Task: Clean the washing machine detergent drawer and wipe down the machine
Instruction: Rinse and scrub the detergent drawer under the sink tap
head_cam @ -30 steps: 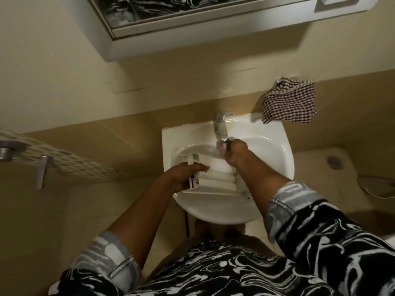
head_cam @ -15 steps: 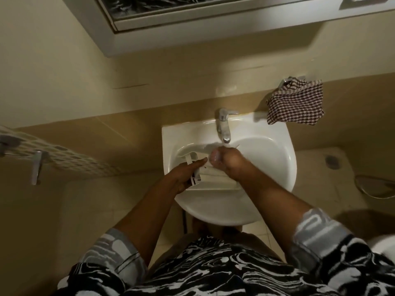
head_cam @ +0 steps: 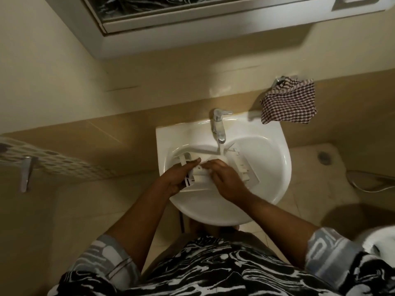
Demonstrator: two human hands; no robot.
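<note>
Drawer: the white plastic detergent drawer [head_cam: 241, 167], a long moulded tray with thin upright walls and inner partitions, lies inside the bowl of the basin, its far end under the tap.
Left hand: the left hand [head_cam: 181, 178] grips the drawer's left side wall, fingers curled round the edge and one finger stretched along the top towards the middle.
Right hand: the right hand [head_cam: 226, 180] lies back-up on the drawer's middle, fingers bent down into a compartment; whether they pinch anything or only rub the plastic I cannot tell.
Hands together: the fingertips of both nearly meet over the centre of the drawer.
Basin: a glossy white ceramic wash basin [head_cam: 277, 167], rounded at the near side and squared against the wall, with a smooth wide rim.
Tap: a polished chrome mixer tap [head_cam: 219, 127] with a short lever on top; a thin stream of water [head_cam: 220, 149] falls from its spout onto the drawer.
Cloth: a dark red and white checked woven cloth [head_cam: 290, 103] hangs crumpled from a chrome wall hook, just beyond the basin's right corner.
Wall: smooth tan tiles below, matt cream paint above.
Cabinet: a white-framed mirrored cabinet [head_cam: 192, 28] hangs on the wall above.
Shelf: a pale perforated shelf [head_cam: 53, 163] on a metal bracket, at far left.
Sleeves: black and white swirl-patterned fabric, rolled back at the forearms.
</note>
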